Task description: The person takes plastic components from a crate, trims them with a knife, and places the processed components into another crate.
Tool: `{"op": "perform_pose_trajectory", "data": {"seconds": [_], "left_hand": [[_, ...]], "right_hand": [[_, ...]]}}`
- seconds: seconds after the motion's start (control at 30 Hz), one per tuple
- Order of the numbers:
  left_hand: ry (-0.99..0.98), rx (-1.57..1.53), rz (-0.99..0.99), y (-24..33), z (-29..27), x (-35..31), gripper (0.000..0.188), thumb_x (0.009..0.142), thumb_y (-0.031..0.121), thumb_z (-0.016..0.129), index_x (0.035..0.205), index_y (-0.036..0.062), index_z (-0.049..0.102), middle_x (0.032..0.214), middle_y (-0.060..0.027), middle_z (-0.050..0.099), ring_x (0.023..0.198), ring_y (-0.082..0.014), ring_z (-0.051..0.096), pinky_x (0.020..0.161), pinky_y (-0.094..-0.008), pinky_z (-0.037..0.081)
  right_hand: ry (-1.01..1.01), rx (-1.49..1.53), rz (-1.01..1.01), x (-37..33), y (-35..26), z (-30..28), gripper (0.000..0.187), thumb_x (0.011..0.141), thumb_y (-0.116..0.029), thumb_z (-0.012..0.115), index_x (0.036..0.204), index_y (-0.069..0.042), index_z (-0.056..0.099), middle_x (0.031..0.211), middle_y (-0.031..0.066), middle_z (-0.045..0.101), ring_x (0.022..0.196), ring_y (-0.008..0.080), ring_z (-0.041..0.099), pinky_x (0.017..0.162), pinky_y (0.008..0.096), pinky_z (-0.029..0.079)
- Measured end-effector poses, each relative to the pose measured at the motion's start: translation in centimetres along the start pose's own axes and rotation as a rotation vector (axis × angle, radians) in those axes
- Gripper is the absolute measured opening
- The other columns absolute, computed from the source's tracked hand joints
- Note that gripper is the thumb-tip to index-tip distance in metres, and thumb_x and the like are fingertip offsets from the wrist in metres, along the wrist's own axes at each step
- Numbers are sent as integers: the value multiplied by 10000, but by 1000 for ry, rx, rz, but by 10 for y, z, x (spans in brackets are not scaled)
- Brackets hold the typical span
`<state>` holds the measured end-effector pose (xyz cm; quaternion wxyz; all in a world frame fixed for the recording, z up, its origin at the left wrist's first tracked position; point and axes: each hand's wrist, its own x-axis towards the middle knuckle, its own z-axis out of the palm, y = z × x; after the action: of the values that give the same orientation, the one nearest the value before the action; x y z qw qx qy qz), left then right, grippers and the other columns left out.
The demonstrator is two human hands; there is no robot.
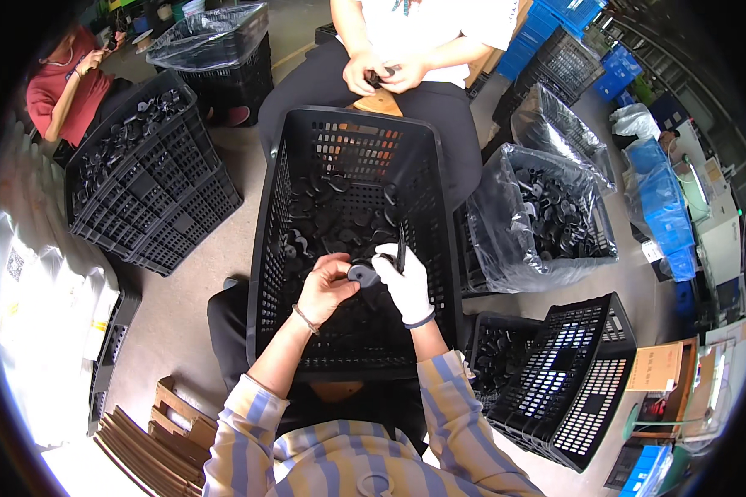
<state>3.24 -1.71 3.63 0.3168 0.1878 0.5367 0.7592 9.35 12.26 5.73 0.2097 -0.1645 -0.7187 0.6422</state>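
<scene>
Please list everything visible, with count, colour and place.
Deep perforated plastic crate: one, black, centre
Small curved plastic pieces: many, black, inside it
Plastic-lined crates: at least three, black, right and upper left
Other perforated crates: several, black, left and right
Plastic bins: several, blue, right
Cardboard sheets: several, brown, lower left
Plastic-covered pile: one, white, left edge
Other people: two, white top and red top, opposite and upper left
Left hand: one, bare, pinching a grey disc-faced piece
Right hand: one, white-gloved, holding a slim black object

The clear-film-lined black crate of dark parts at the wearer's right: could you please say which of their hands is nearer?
Right: the white-gloved right hand is left of the clear-film-lined black crate; the bare left hand lies farther left.
</scene>
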Motion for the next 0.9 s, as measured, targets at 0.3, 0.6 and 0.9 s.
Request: {"op": "perform_pose_trajectory", "data": {"seconds": [0.3, 0.6, 0.9], "left_hand": [[134, -501, -272, 15, -6, 2, 151, 791, 144, 528, 865, 13, 547, 777, -62, 572, 729, -168, 575, 672, -315, 486], [76, -457, -152, 8, -5, 4, 188, 758, 77, 563, 911, -32, 564, 911, -64, 544, 838, -152, 541, 768, -282, 446], [72, -357, -81, 6, -4, 2, 153, 767, 83, 552, 871, -24, 586, 1043, -48, 450, 870, -146, 524, 769, -266, 450]], "right_hand": [[-109, -239, -240, -3, -8, -5, 163, 695, 14, 556, 855, -14, 535, 865, 44, 551, 570, 62, 475, 524, 204, 397], [-77, -165, -191, -2, -2, -6, 66, 724, -33, 539, 783, -5, 528, 928, 79, 547, 568, 85, 476, 509, 212, 378], [-72, -209, -282, -2, -2, -6, 80, 711, 17, 524, 779, -21, 505, 978, 66, 527, 533, 60, 484, 476, 190, 392]]}}
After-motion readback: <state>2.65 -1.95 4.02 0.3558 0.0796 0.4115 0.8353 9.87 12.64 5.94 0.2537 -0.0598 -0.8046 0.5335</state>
